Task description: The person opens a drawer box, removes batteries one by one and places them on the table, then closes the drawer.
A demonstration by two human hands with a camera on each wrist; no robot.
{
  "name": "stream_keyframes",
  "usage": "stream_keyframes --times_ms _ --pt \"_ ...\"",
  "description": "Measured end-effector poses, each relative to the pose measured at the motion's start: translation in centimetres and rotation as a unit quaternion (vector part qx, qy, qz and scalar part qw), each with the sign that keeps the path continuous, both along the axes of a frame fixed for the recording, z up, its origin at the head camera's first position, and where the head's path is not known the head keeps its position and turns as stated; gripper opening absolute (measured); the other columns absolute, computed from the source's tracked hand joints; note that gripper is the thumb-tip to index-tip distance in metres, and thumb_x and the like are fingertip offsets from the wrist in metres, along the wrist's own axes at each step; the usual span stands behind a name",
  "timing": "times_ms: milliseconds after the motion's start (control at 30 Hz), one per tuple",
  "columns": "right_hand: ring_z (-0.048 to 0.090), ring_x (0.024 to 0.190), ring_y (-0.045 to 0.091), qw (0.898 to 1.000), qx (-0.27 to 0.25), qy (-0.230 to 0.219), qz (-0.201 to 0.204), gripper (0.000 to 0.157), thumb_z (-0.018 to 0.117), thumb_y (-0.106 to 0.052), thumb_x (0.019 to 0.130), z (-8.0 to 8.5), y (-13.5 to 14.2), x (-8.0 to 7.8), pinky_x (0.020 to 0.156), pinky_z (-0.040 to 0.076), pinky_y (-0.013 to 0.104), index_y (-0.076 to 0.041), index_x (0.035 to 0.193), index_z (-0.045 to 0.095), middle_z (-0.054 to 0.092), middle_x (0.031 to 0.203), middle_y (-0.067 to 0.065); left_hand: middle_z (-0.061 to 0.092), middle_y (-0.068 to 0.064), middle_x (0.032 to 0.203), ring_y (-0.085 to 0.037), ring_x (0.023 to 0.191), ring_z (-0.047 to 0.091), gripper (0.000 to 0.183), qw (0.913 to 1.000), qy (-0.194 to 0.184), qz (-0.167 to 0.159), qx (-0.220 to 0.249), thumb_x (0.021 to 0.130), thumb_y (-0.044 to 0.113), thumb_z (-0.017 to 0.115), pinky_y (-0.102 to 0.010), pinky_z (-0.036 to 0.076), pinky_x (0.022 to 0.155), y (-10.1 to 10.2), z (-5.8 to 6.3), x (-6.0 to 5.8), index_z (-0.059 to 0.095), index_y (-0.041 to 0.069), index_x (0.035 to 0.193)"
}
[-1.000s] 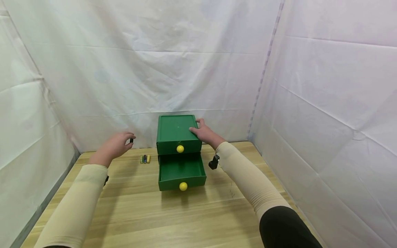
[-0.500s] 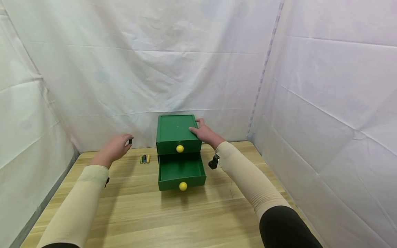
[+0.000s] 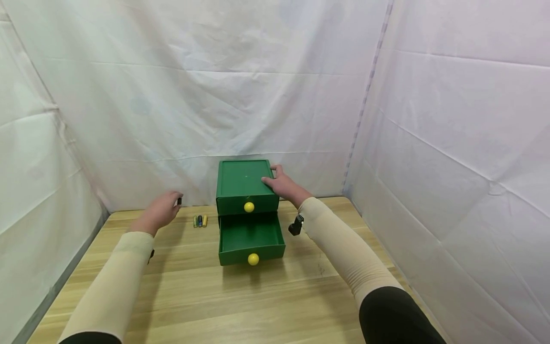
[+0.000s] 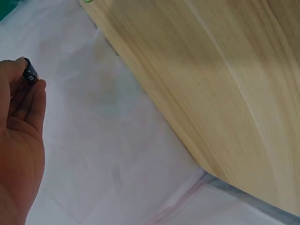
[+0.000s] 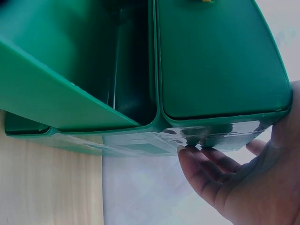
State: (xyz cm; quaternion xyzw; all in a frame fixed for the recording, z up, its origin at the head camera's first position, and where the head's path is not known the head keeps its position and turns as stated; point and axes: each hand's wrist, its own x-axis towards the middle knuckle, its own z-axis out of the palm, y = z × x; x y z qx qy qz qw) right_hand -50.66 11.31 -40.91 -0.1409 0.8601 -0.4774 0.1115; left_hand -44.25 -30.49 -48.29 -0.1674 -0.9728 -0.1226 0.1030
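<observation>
My left hand (image 3: 159, 211), raised near the table's back edge, pinches a small dark battery (image 4: 30, 71) between thumb and fingertips. To its right, three little batteries (image 3: 200, 221), green, blue and yellow, lie side by side on the table. A green drawer cabinet (image 3: 240, 177) with yellow knobs stands at the back. Its lower visible drawer (image 3: 249, 239) is pulled out, and nothing shows inside. The drawer above is closed. My right hand (image 3: 283, 186) grips the cabinet's upper right side, thumb over the top edge and fingertips (image 5: 187, 157) against the taped side wall.
The wooden table (image 3: 240, 306) reaches back to a white cloth wall (image 3: 206, 110), with more cloth along both sides. The pulled-out drawer's front and its yellow knob (image 3: 253, 259) jut toward me.
My left hand has sunk a little and drifted slightly left, still with the dark battery in its fingers. My right hand and the cabinet look the same.
</observation>
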Motion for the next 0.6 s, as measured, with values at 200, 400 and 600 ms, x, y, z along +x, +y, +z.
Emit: stream_keyframes --times_ms 200,400,600 --pt "0.052 0.13 0.035 1.0 0.0 0.004 -0.003 0.076 0.054 -0.046 0.103 -0.1 0.0 0.0 0.105 0.044 0.053 -0.018 0.16 0.011 0.042 0.15 0.023 0.056 -0.034 0.13 -0.05 0.122 0.052 0.041 0.9998 -0.02 0.003 0.0 0.098 0.006 0.065 -0.061 0.042 0.103 0.2 -1.1 -0.2 0.054 -0.014 0.132" --pt "0.052 0.13 0.036 1.0 -0.002 0.008 -0.005 0.076 0.054 -0.044 0.104 -0.1 0.1 0.1 0.105 0.044 0.054 -0.016 0.16 0.011 0.042 0.149 0.024 0.058 -0.034 0.126 -0.052 0.12 0.053 0.041 0.9995 -0.031 -0.006 0.006 0.095 0.005 0.068 -0.062 0.041 0.103 0.6 -2.2 -0.5 0.056 -0.015 0.128" --pt "0.053 0.129 0.035 1.0 -0.004 0.004 -0.005 0.076 0.054 -0.045 0.103 -0.1 0.2 0.1 0.104 0.045 0.054 -0.017 0.16 0.011 0.042 0.149 0.023 0.062 -0.033 0.119 -0.051 0.114 0.057 0.037 0.9984 -0.05 -0.015 0.02 0.091 0.001 0.071 -0.061 0.044 0.1 1.2 -3.8 -0.7 0.06 -0.015 0.123"
